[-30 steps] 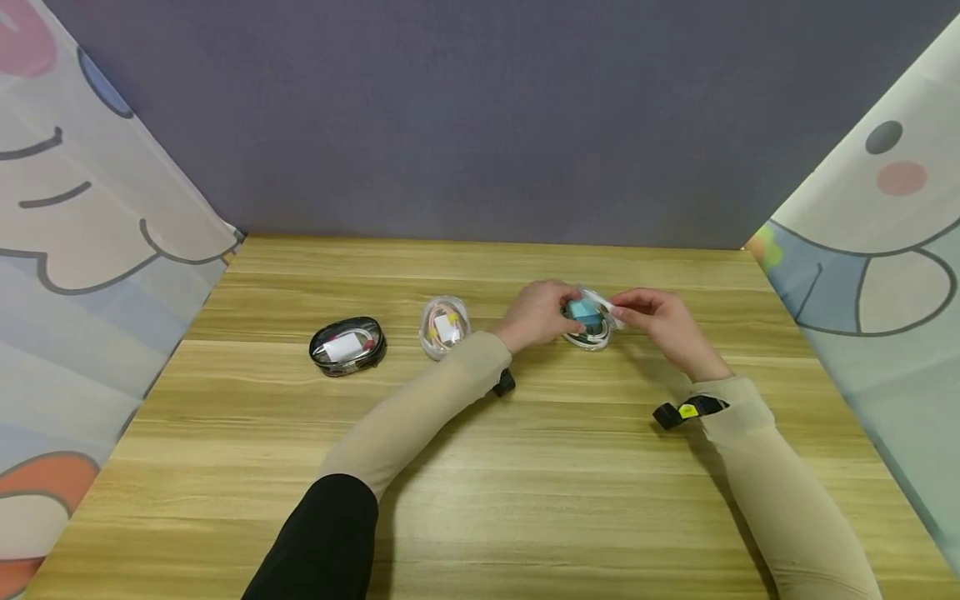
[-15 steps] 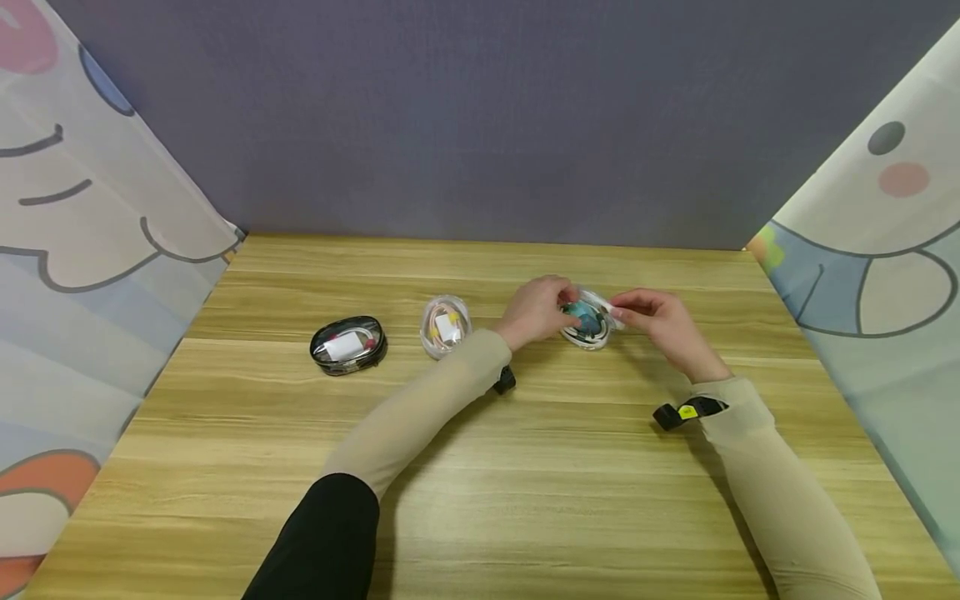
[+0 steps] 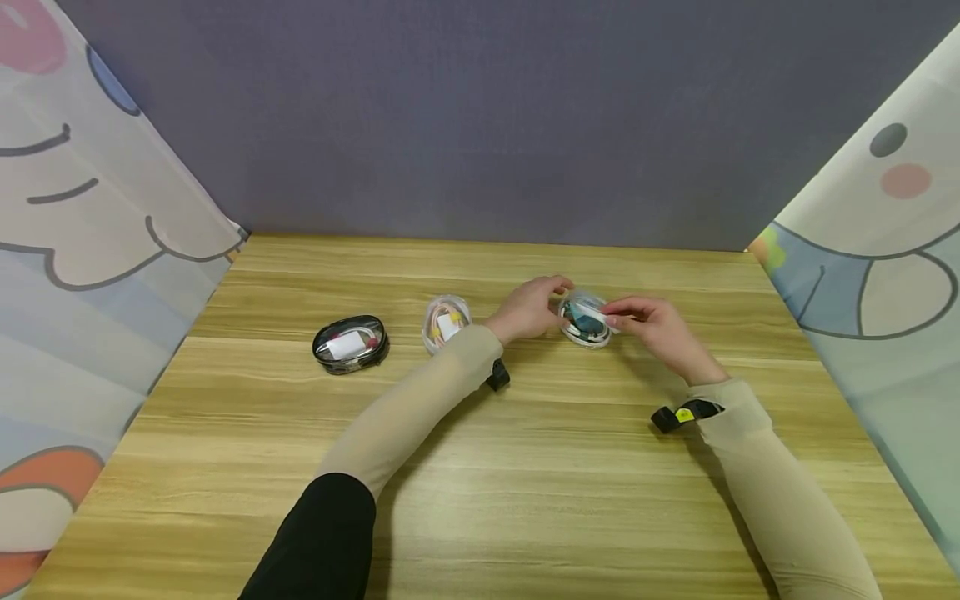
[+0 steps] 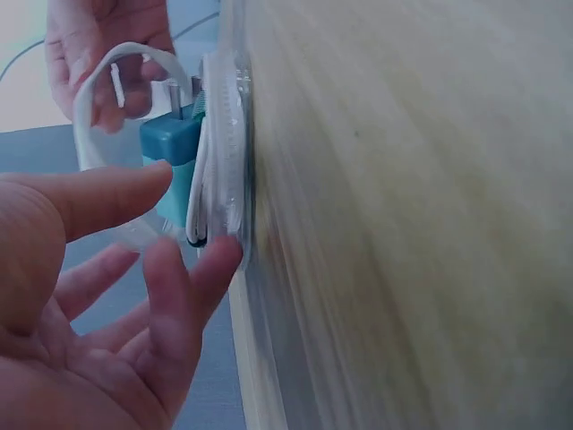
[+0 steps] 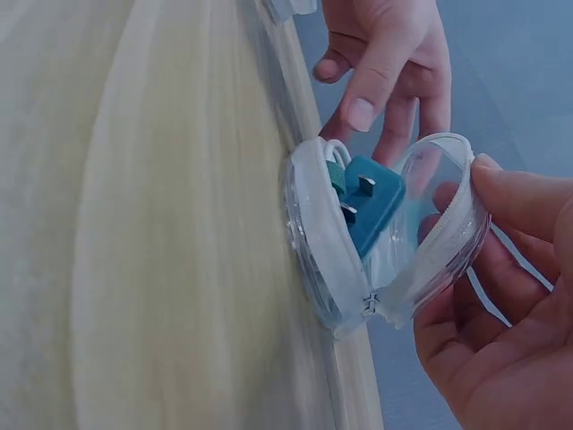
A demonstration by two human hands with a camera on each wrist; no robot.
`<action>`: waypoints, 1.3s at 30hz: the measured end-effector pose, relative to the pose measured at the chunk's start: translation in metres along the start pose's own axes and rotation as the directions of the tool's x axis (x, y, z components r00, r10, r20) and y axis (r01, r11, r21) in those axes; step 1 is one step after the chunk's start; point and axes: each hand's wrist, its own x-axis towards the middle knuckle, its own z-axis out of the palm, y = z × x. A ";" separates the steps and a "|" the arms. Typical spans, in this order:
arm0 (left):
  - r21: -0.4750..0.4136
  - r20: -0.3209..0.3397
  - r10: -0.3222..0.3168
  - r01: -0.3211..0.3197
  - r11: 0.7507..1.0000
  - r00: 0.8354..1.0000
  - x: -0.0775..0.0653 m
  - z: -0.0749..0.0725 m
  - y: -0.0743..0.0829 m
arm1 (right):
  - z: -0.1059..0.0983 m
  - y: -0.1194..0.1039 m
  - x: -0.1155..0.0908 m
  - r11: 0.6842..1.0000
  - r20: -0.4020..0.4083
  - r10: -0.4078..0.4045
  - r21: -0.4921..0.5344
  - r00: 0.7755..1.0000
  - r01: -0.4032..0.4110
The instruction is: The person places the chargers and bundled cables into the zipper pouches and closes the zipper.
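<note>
A clear oval zip case (image 5: 309, 242) with a white zipper edge lies unfolded on the table. Inside it sit a teal charger plug (image 5: 376, 199), prongs showing, and a coiled white cable (image 4: 206, 175) with a green tie. My right hand (image 3: 660, 329) pinches the rim of the raised lid (image 5: 448, 237) between thumb and fingers. On the case's other side is my left hand (image 3: 528, 308), its fingers spread and loosely bent. In the left wrist view its thumb overlaps the plug, and one fingertip is right at the case's edge.
Left of my left hand lies a second clear case (image 3: 442, 321) with a white plug and a pinkish cable. A black-rimmed case (image 3: 351, 343) with a white plug and cable lies farther left. A grey panel (image 3: 480, 125) stands behind the wooden table (image 3: 517, 500).
My left hand has let go of the teal plug, leaving it in the case, and drawn slightly left. My right hand has tipped the lid leftward over the plug.
</note>
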 end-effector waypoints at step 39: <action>0.290 0.288 0.206 -0.290 0.912 0.935 -0.004 -0.010 0.004 | 0.008 0.010 0.000 0.943 -0.016 -0.197 -0.275 0.980 0.185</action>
